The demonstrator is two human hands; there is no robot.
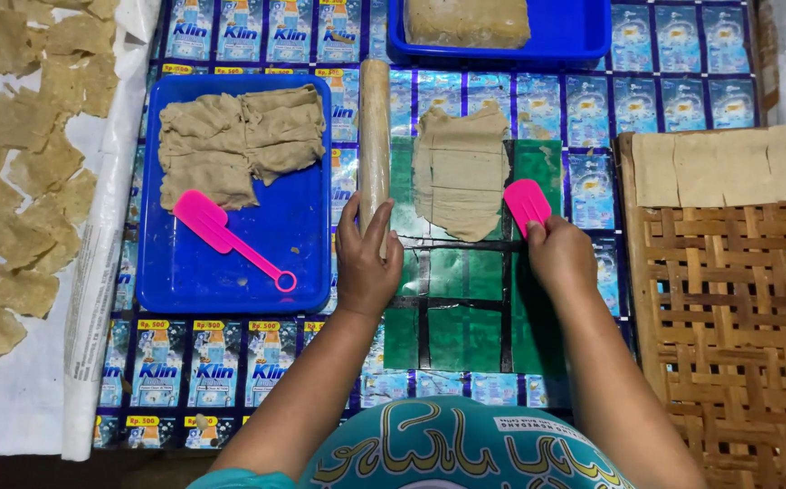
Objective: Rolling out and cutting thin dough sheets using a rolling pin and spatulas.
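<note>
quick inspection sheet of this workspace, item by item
surface: mat of joined sachet wrappers with a green taped work board on it
job's things: flat scored dough sheet on the board; wooden rolling pin lying beside it; pink scraper
clutter: blue tray holding folded dough and a pink spatula; second blue tray at the top
grippers: left hand rests on the rolling pin; right hand grips the pink scraper
cables: nothing seen
surroundings: woven bamboo rack with cut squares on the right; dried pieces on white sheet on the left
</note>
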